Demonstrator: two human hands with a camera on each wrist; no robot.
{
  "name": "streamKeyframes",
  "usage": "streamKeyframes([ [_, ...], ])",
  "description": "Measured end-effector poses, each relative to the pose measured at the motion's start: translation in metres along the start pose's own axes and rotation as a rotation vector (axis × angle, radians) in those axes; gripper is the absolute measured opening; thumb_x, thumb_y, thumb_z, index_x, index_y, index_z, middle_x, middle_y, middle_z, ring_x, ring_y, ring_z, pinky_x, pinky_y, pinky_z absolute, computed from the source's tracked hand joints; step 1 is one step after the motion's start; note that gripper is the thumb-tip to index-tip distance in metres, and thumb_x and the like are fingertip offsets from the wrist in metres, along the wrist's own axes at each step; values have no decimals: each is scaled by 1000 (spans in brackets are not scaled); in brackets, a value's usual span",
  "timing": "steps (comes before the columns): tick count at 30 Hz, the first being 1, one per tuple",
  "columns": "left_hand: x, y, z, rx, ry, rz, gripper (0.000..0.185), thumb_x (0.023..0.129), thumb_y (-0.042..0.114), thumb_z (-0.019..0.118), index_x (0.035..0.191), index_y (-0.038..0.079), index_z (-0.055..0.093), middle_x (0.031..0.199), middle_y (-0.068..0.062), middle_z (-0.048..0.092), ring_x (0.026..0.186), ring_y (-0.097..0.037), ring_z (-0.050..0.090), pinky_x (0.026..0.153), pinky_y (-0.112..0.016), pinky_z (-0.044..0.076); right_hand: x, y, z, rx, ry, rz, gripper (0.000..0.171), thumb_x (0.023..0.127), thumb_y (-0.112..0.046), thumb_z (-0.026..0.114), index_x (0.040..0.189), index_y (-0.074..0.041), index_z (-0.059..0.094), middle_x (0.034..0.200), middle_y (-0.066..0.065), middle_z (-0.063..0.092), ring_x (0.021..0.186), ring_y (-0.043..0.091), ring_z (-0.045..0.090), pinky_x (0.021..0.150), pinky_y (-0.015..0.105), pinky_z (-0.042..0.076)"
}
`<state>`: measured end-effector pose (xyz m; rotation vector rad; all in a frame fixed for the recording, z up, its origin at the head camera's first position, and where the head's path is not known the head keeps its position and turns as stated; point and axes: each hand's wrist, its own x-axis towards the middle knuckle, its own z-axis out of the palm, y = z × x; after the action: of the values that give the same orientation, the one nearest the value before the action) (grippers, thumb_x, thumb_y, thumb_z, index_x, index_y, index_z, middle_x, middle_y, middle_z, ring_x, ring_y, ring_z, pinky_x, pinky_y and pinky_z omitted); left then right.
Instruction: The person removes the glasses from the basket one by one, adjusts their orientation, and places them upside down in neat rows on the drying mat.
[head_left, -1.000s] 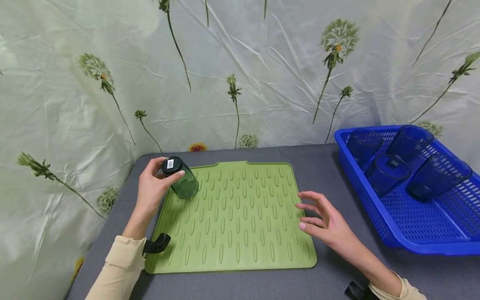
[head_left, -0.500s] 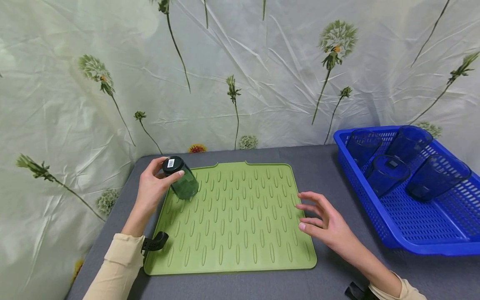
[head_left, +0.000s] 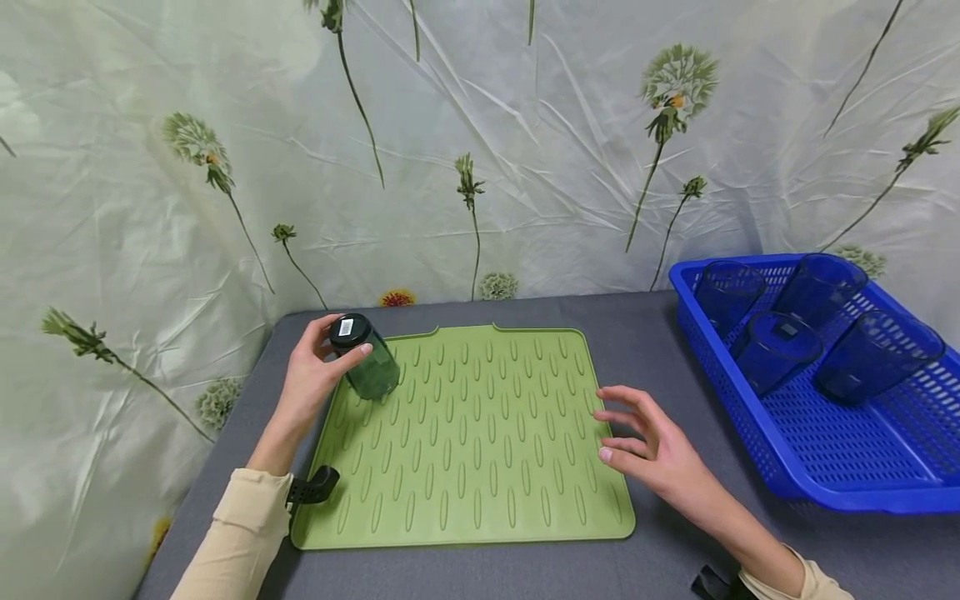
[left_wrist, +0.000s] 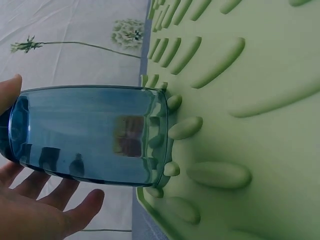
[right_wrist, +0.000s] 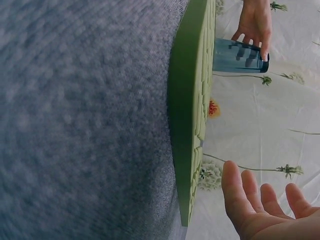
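A blue-tinted drinking glass [head_left: 375,372] stands upside down at the back left corner of the green drying mat [head_left: 495,523], its dark base with a white label on top. My left hand [head_left: 309,373] grips it near that base, thumb on one side and fingers on the other. In the left wrist view the rim of the glass [left_wrist: 95,135] meets the mat's raised ridges. Over by the mat's right edge, my right hand [head_left: 651,446] hovers with loosely bent, spread fingers and nothing in it; the right wrist view shows its fingers [right_wrist: 235,190] beside the mat.
To the right a blue plastic basket [head_left: 847,497] holds several similar glasses [head_left: 776,354], grouped toward its back. Grey cloth [head_left: 465,575] covers the table under the mat. Behind hangs a pale curtain [head_left: 555,200] printed with flowers.
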<state>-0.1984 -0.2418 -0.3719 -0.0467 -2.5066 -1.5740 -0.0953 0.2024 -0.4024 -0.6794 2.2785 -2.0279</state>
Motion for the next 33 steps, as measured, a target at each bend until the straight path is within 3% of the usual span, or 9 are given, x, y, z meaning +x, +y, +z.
streamKeyframes([
  [8,-5,6,-6,-33,18,19,79,89,30,75,152,12,31,145,-17,39,131,-33,40,103,-52,34,-1,-1,0,-1,-5,3,63,90,6,65,145,-6,37,147,11,39,128,31,47,93,36,53],
  [13,-13,13,-13,12,27,51,76,89,31,74,150,12,33,144,-15,42,133,-35,40,106,-60,30,-1,0,0,-7,-13,-5,63,90,6,65,145,-2,36,146,12,39,128,31,47,93,36,53],
  [21,-28,27,-18,163,56,98,71,89,41,73,146,17,39,142,-10,48,131,-33,44,106,-58,31,0,1,-1,-13,-23,-7,65,89,5,67,145,-3,35,146,11,39,129,30,46,93,35,53],
  [27,-40,33,-17,203,105,155,61,91,36,71,142,16,45,136,-9,54,127,-32,48,104,-57,34,0,2,-3,-26,-19,-15,65,89,6,67,144,-3,36,145,12,41,129,32,46,93,35,53],
  [33,-50,37,-13,208,128,214,51,93,27,70,138,11,50,130,-8,59,121,-29,54,101,-51,39,1,2,-4,-22,-24,-22,65,89,5,67,145,-2,35,145,12,41,129,26,47,94,35,52],
])
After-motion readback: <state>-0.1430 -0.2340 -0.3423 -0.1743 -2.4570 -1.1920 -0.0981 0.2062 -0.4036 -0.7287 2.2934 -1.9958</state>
